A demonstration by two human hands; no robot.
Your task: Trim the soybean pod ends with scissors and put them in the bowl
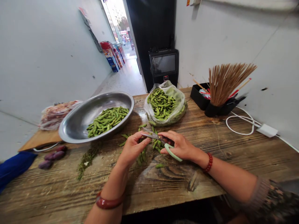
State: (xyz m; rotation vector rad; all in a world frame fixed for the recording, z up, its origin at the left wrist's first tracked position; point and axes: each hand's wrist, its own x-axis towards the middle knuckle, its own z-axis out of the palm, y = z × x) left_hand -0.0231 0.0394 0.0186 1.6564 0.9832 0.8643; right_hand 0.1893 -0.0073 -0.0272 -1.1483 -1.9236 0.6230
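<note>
My right hand [178, 144] grips a pair of scissors [171, 151] with pale green handles, their blades slightly apart and pointing left. My left hand [134, 146] is closed in a pinch beside the blade tips; whatever sits between its fingers is hidden. Loose green edamame pods [157, 144] lie on the table under and between both hands, with one single pod [160, 165] nearer the front edge. Beyond the hands stands a clear plastic bag [179, 109] full of pods. To the left, a wide steel basin [78, 121] contains more pods, heaped toward its right side.
Dark trimmings [87, 160] and several purple-skinned roots [54, 155] lie left on the wooden table [187, 182]. A bagged reddish bundle [57, 115] sits behind the basin. At right are a black holder [213, 109] with thin brown sticks [224, 82] and a white adapter [267, 130] with cable.
</note>
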